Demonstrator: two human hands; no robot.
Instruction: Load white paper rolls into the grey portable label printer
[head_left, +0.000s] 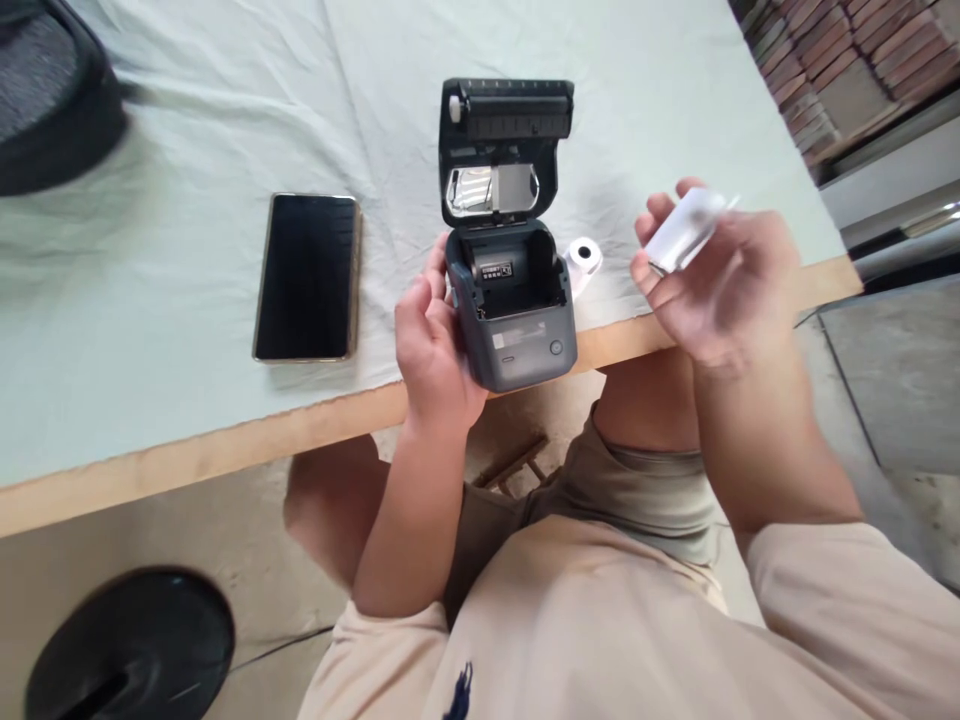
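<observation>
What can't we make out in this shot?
Head view:
Left hand: some fingers hidden behind the printer.
Label inside the printer: print too small to read.
White roll: partly hidden by the printer.
White item in the right hand: blurred, fine detail lost.
Black object, upper left: cut off by the frame edge.

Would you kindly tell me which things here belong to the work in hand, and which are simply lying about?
In use:
open printer, left hand
white item, right hand
white roll, probably

Lying about:
phone
black round object, lower left
</observation>
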